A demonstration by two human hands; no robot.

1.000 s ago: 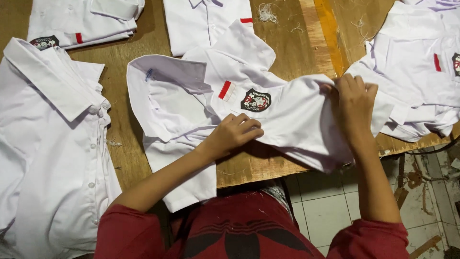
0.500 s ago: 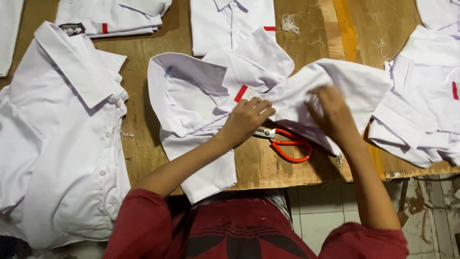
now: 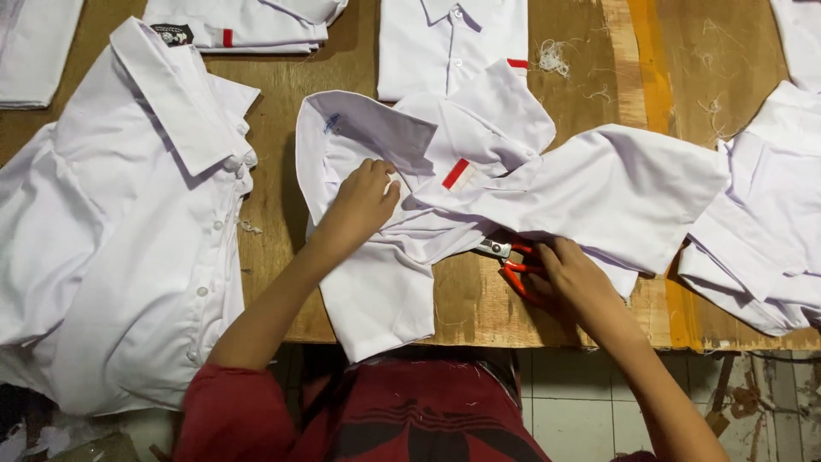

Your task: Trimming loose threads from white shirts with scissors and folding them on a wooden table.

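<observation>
While a big unfolded shirt [image 3: 120, 248] is lying at the left of the wooden table [image 3: 282, 197], the left hand [image 3: 363, 201] is pressing, fingers curled, on the white shirt [image 3: 479, 197] at centre (red tab showing). Farther right, the right hand [image 3: 569, 274] is closing around orange-handled scissors [image 3: 513, 261] under its sleeve.
</observation>
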